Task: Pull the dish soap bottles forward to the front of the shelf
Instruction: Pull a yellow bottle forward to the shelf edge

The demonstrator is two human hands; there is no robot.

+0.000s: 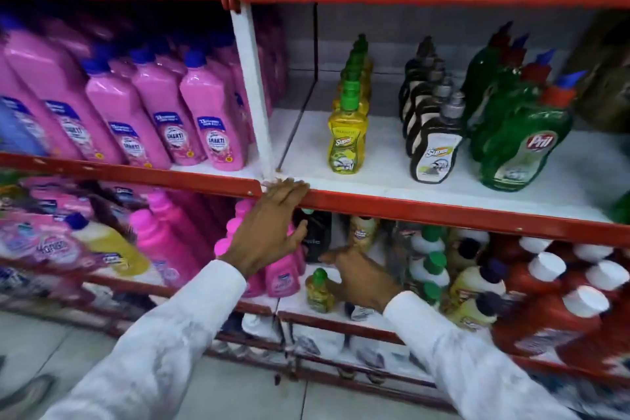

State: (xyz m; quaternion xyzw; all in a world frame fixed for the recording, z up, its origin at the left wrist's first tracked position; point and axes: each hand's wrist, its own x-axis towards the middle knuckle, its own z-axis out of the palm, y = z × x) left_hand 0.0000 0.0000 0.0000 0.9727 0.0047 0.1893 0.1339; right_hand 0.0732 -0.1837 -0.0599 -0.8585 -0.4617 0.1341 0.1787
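Observation:
On the white middle shelf [381, 177] stand three rows of dish soap bottles: yellow ones with green caps [347, 143], dark ones with grey caps [434, 150] and green Pril ones [518, 150]. Each row runs back from near the shelf front. My left hand [272, 225] is spread flat, fingertips resting on the red front lip [443, 211] of that shelf. My right hand [358, 278] is lower, reaching into the shelf below with fingers apart, next to a small yellow bottle [318, 291] and a dark bottle [317, 235]. Neither hand holds anything.
Pink Shakti bottles [211, 119] fill the shelf bay to the left, past a white upright divider [254, 89]. The lower shelf holds pink bottles [167, 242], cream bottles and red bottles with white caps [559, 303]. Grey floor tiles lie below.

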